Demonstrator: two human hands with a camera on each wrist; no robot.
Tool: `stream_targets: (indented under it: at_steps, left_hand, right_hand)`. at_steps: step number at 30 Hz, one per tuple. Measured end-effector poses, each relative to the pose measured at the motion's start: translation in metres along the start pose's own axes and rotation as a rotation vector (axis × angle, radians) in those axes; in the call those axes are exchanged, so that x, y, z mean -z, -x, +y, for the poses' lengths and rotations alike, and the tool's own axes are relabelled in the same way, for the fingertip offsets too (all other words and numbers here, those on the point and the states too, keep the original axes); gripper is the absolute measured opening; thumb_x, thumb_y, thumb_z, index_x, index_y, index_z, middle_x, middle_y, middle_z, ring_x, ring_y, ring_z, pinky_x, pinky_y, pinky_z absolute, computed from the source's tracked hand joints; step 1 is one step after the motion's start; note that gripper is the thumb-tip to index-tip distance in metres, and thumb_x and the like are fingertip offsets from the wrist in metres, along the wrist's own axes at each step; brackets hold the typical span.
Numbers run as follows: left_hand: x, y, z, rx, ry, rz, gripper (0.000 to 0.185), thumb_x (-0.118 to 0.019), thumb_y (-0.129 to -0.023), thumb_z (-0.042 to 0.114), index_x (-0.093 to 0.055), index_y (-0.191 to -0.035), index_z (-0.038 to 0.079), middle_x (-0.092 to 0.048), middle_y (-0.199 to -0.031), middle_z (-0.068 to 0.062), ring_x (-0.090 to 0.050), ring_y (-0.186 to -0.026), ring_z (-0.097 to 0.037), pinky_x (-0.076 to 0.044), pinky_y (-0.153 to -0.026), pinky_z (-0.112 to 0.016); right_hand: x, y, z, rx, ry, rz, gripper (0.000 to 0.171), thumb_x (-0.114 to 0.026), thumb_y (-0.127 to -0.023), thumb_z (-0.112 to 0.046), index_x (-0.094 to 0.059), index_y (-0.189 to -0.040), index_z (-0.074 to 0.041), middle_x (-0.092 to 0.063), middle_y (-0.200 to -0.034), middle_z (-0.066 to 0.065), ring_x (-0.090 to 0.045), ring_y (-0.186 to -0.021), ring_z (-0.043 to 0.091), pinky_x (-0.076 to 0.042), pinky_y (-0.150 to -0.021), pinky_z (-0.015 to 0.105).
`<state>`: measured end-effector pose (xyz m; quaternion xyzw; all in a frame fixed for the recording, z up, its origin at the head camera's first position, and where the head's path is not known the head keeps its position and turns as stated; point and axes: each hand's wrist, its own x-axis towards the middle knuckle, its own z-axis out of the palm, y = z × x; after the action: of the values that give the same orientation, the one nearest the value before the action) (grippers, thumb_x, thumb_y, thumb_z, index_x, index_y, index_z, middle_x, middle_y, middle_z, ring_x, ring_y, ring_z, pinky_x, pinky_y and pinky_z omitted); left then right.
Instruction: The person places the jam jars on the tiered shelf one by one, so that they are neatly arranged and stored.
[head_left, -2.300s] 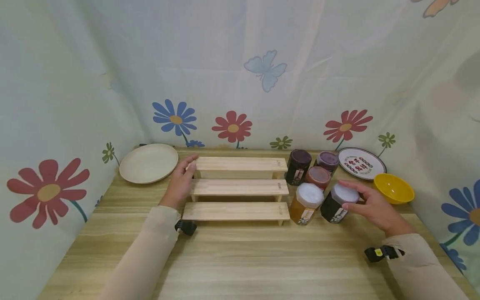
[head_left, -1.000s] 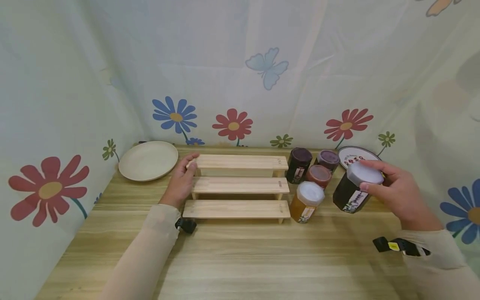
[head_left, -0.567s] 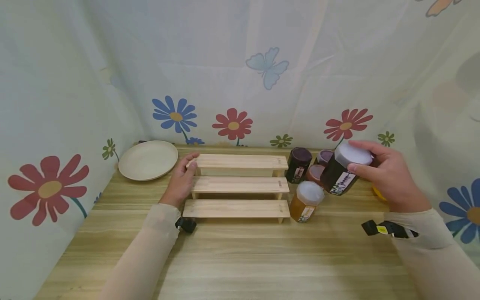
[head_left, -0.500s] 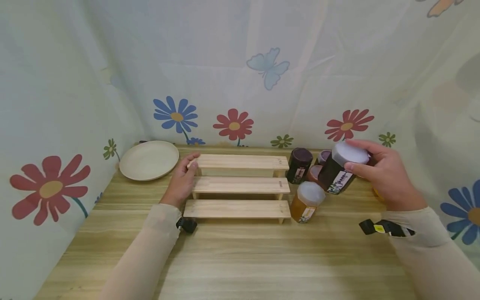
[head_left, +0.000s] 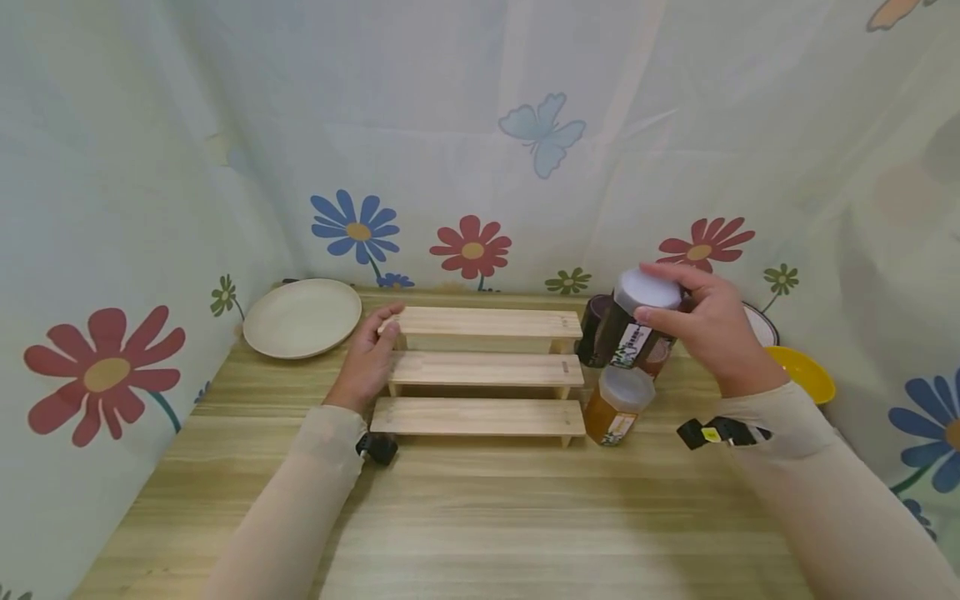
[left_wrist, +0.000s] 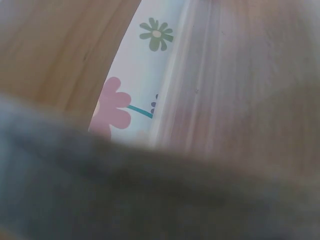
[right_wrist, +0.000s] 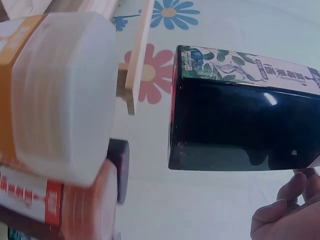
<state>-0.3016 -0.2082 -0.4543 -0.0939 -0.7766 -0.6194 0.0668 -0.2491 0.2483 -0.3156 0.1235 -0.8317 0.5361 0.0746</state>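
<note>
Dark jar [head_left: 633, 332] with a white lid hangs tilted in the air, gripped at the lid by the right hand [head_left: 701, 325], above an amber jar [head_left: 617, 406] and in front of other jars, just right of a three-step wooden rack [head_left: 480, 371]. Left hand [head_left: 367, 358] lies with relaxed fingers against the rack's left end on the surface [head_left: 480, 517], near a cream plate [head_left: 302, 317]; a yellow bowl [head_left: 806, 372] sits at the right.

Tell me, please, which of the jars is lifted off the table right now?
The dark jar with the white lid, gripped at its lid by the right hand. It hangs tilted in the air, while the amber jar below it stands on the table.
</note>
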Motion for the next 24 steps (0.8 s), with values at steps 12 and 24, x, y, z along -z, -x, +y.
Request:
stream_targets:
  at_steps: [12,24]
  left_hand:
    - [0.002,0.009,0.019,0.014,-0.008,-0.014,0.046,-0.04,-0.116,0.022,-0.043,-0.16,0.007,-0.044,-0.146,-0.021,-0.045,-0.094,-0.025,-0.038,-0.086,-0.037]
    - [0.001,-0.003,-0.012,-0.025,-0.024,0.012,0.047,-0.041,-0.116,0.032,-0.045,-0.159,0.015,-0.045,-0.146,-0.013,-0.046,-0.092,-0.026,-0.04,-0.083,-0.036]
  right_hand:
    - [-0.032,-0.027,-0.006,-0.044,0.033,-0.046,0.065,-0.081,-0.096,-0.023,-0.054,-0.155,-0.012,-0.05,-0.155,0.017,-0.056,-0.12,0.031,-0.054,-0.084,0.015]
    - [-0.049,-0.043,-0.003,-0.069,0.043,-0.077,0.065,-0.08,-0.096,-0.023,-0.055,-0.155,-0.017,-0.05,-0.157,0.016,-0.054,-0.125,0.03,-0.053,-0.094,0.029]
